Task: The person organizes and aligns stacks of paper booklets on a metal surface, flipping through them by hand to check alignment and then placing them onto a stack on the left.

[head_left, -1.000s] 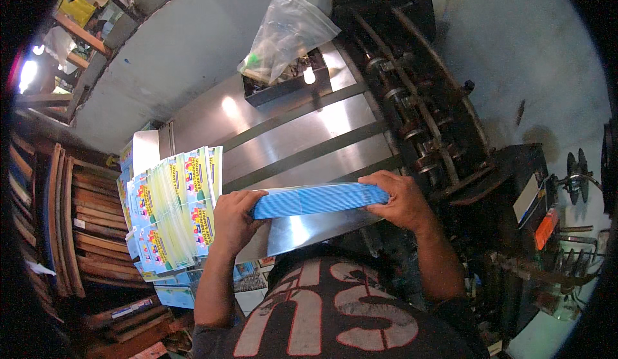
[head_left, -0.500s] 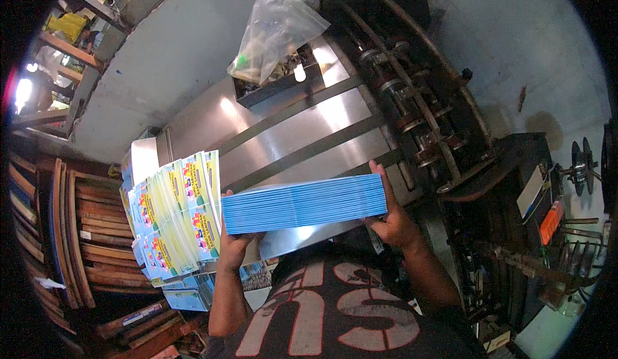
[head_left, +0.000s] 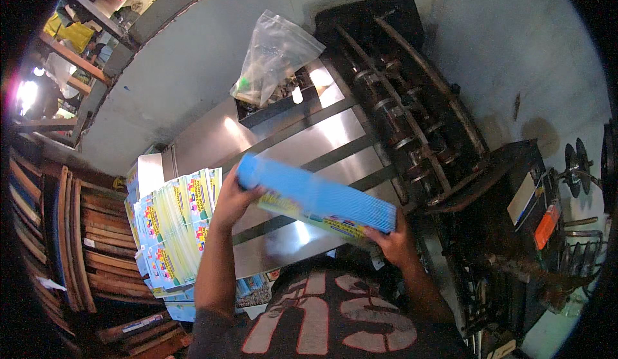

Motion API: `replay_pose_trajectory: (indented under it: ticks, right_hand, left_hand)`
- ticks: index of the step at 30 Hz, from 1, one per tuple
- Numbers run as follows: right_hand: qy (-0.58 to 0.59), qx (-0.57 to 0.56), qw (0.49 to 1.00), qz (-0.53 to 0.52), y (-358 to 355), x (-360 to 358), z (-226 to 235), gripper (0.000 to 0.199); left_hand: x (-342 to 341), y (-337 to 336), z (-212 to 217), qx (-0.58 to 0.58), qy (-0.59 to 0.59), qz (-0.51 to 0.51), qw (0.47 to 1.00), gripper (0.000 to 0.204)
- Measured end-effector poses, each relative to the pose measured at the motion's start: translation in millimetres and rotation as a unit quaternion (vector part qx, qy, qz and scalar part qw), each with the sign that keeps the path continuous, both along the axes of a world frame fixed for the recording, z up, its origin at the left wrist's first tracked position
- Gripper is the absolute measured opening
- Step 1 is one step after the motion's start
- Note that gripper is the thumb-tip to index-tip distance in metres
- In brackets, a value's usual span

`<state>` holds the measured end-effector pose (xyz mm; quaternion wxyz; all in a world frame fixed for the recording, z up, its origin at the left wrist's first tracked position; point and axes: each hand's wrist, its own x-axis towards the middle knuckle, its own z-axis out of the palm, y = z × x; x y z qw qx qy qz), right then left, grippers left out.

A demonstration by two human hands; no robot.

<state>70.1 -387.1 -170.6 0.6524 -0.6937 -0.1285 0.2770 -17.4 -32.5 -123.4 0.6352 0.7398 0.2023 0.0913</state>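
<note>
Between my two hands is a stack of folded printed sheets [head_left: 315,188], its blue folded edges uppermost and a colourful printed face toward me. My left hand [head_left: 234,202] grips the stack's left end, which sits higher than the right. At the lower right end, my right hand [head_left: 395,242] closes on a corner with the thumb on the printed face. Both hold it tilted above a metal-topped machine table. To the left lie several overlapping rows of similar printed sheets [head_left: 177,214], close to my left forearm.
Dark bars cross the metal table [head_left: 302,141]. A black tray [head_left: 273,116] with a clear plastic bag [head_left: 277,53] stands at its back. Machine rollers [head_left: 402,124] run along the right. Wooden frames [head_left: 109,243] are stacked at the left; an orange box [head_left: 547,226] is far right.
The stack has tilted, its left end rising and its right end dropping, and its printed face now shows. My left hand has risen; my right hand has moved down.
</note>
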Motion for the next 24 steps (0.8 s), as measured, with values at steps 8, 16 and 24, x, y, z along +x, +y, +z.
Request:
replay_pose_trajectory:
  ticks: [8,16,24]
  right_hand:
    - [0.128,0.008,0.937,-0.324,6.2,-47.1,-31.4,0.038]
    - [0.168,-0.020,0.935,-0.311,37.0,-51.0,-15.3,0.033]
    - [0.367,-0.210,0.906,-0.021,-31.8,-38.7,-12.9,0.036]
  left_hand:
    - [167.7,-15.3,23.5,0.249,0.036,-0.211,0.944,0.080]
    - [33.8,-4.9,-7.8,0.412,-0.160,-0.003,0.897,0.058]
    - [-255.1,142.9,-7.6,0.504,0.141,0.460,0.717,0.054]
